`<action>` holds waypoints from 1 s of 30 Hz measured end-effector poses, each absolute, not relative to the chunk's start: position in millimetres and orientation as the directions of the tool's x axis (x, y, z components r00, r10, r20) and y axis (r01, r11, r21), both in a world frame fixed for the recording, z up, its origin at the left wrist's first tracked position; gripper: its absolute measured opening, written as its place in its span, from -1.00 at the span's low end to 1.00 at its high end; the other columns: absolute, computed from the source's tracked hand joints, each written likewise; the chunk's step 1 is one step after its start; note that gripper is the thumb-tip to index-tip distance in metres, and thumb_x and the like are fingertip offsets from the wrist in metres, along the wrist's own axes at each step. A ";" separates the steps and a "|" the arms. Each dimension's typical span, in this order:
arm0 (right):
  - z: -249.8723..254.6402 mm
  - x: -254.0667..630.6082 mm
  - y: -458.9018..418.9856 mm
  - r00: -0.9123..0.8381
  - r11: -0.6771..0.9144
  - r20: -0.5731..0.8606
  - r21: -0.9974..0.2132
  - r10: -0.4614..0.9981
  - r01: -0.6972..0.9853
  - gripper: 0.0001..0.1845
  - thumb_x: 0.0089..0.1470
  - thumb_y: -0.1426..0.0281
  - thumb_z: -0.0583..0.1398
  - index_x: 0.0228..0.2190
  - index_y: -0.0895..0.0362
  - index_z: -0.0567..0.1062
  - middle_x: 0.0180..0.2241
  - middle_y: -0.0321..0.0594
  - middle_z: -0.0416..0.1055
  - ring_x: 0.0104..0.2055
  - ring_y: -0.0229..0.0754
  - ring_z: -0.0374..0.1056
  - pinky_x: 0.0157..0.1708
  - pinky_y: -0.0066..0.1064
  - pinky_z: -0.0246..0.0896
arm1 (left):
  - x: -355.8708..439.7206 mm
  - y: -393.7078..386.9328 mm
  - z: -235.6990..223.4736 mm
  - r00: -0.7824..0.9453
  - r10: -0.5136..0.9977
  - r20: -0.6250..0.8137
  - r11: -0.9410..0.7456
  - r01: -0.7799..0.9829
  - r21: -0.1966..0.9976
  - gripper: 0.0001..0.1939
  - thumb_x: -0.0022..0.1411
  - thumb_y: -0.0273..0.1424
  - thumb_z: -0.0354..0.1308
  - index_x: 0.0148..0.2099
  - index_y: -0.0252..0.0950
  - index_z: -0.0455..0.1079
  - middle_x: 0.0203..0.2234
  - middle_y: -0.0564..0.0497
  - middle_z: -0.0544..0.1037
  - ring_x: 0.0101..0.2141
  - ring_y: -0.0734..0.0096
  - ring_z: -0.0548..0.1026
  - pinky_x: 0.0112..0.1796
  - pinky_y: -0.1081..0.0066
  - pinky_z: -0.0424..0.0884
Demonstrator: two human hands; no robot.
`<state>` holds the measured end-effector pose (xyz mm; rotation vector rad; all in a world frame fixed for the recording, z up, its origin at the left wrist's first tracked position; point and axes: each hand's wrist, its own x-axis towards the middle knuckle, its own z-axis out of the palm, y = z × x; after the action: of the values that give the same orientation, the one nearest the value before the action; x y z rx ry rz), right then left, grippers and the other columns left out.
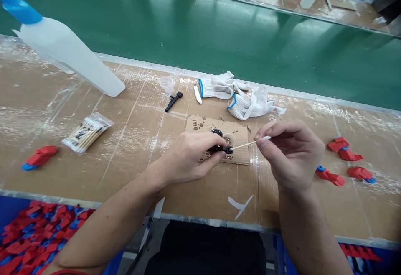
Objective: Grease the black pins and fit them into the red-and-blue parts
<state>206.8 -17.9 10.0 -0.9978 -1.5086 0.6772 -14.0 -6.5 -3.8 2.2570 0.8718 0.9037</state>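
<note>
My left hand [188, 156] is closed around a small black plastic part [223, 149], held just above a stained cardboard square [216, 125]. My right hand [290, 151] pinches a wooden cotton swab [247, 143] between thumb and fingers. The swab's far tip touches the black part. A small clear cup [230, 139] and a black cap [216, 132] sit on the cardboard right behind the part.
A bag of cotton swabs [87, 132] lies at left, near a red-and-blue piece [40, 157]. More red pieces [344, 155] lie at right. White gloves [238, 95], a clear cup [166, 84], a black part [173, 100] and a spray bottle [67, 51] sit farther back. A green belt [219, 32] runs behind.
</note>
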 end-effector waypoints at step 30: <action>11.4 206.5 -21.0 -0.193 0.675 0.646 -0.709 0.738 0.205 -0.59 -0.01 0.67 0.31 -0.18 -0.02 0.60 -0.38 -0.30 0.59 -0.36 -0.15 0.47 -0.39 -0.23 0.40 | -13.9 -8.4 -6.5 0.583 0.703 0.408 -0.663 0.328 0.673 -0.89 0.32 -0.53 0.19 -0.11 -0.34 0.49 -0.30 -0.05 0.68 -0.35 0.40 0.61 -0.38 0.46 0.42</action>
<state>206.5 -21.0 11.4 -0.7624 -1.7365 0.5765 -13.9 -8.4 -6.5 2.2740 0.8186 0.9149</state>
